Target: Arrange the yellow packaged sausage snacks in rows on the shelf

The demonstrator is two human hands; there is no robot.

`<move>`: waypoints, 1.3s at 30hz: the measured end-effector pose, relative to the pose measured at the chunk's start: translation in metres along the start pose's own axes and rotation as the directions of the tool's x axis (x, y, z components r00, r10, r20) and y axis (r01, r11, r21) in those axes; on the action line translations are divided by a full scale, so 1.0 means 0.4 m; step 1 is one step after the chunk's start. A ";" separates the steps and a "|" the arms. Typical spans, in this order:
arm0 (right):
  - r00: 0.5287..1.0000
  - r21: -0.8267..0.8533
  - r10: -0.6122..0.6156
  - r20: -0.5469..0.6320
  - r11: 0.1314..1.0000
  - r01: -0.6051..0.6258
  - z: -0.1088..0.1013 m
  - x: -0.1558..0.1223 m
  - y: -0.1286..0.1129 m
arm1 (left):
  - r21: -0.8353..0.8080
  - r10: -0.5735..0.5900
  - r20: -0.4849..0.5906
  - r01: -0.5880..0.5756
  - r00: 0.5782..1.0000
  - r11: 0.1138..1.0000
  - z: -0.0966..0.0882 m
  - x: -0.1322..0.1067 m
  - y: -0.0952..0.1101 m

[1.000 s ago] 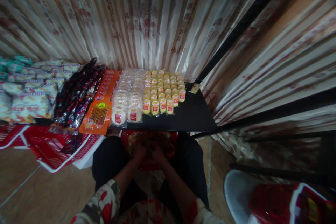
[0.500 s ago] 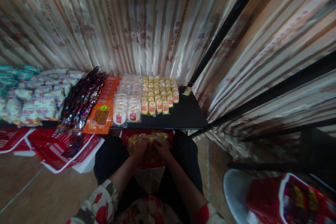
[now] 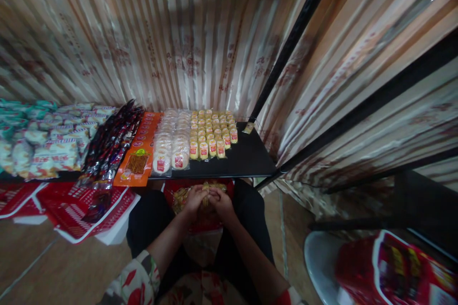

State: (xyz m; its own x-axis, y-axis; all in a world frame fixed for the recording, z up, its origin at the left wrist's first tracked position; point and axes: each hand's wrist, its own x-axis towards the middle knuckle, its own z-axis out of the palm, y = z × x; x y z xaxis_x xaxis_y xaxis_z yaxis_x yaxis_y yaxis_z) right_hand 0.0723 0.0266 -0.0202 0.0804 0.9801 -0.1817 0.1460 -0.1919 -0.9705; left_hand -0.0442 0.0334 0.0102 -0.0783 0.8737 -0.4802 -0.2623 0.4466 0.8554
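Between my knees sits a red basket (image 3: pixel 229 188) with several yellow-wrapped snack packets (image 3: pixel 181 195) inside. My left hand (image 3: pixel 194 200) and my right hand (image 3: pixel 221 202) meet just above it, fingers closed from both sides on one small yellow snack packet (image 3: pixel 205 189). Fingers cover much of that packet. On the black shelf (image 3: pixel 246 155) in front of me stand rows of similar small yellow packets (image 3: pixel 212 147) with red and white labels. To their left lie rows of round white wrapped snacks (image 3: pixel 180 159).
Farther left on the shelf are an orange snack bag (image 3: pixel 136 164), dark shiny packets (image 3: pixel 107 147) and white bags (image 3: pixel 53 152). A single packet (image 3: pixel 248 127) lies near the shelf's right end. Red baskets (image 3: pixel 89 200) stand below left. A filled red basket (image 3: pixel 361 262) rests on a grey stool (image 3: pixel 318 257).
My hands have come up slightly and closer together, with a yellow packet now showing between the fingertips. The view has shifted a little, so the shelf appears lower and farther left.
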 end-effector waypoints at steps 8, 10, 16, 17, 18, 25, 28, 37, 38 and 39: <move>0.994 -0.253 -0.100 -0.049 0.964 0.085 -0.022 -0.030 -0.057 | -0.132 -0.071 0.036 0.075 0.997 0.988 0.017 -0.020 0.024; 0.992 -0.306 -0.124 -0.029 0.946 0.109 -0.027 -0.039 -0.070 | -0.183 -0.074 0.072 0.086 0.995 0.979 0.023 -0.027 0.033; 0.976 -0.443 -0.216 0.013 0.874 0.199 -0.044 -0.054 -0.094 | -0.171 -0.025 0.031 0.030 0.999 0.985 0.052 -0.050 0.044; 0.974 -0.463 -0.227 0.017 0.861 0.209 -0.049 -0.054 -0.097 | -0.155 0.004 0.024 0.000 1.000 0.988 0.059 -0.054 0.045; 0.971 -0.478 -0.238 0.019 0.851 0.218 -0.054 -0.054 -0.099 | -0.134 0.029 0.018 -0.026 0.999 0.991 0.066 -0.058 0.047; 0.964 -0.355 -0.260 -0.049 0.907 0.226 -0.101 -0.033 -0.092 | -0.111 0.054 0.067 -0.047 0.996 0.993 0.107 -0.086 0.077; 0.980 -0.128 -0.179 -0.085 0.977 0.168 -0.118 -0.017 -0.083 | -0.081 0.076 0.106 -0.067 0.991 0.994 0.124 -0.091 0.087; 0.993 0.189 -0.067 -0.092 0.978 0.084 -0.169 0.013 -0.114 | 0.012 0.152 0.152 -0.156 0.977 0.988 0.176 -0.063 0.079; 0.992 0.184 -0.064 -0.108 0.979 0.083 -0.173 0.017 -0.118 | 0.014 0.166 0.165 -0.170 0.972 0.985 0.183 -0.058 0.078; 0.990 0.173 -0.063 -0.129 0.981 0.085 -0.178 0.022 -0.122 | 0.018 0.181 0.172 -0.187 0.968 0.982 0.190 -0.052 0.078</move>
State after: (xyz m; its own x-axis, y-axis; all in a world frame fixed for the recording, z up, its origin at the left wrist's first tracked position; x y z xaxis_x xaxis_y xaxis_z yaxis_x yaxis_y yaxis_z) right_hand 0.1362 0.0409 0.0369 0.1973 0.9754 -0.0987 -0.0202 -0.0966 -0.9951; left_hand 0.0224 0.0437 0.0617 0.0424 0.9600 -0.2768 -0.2261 0.2791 0.9333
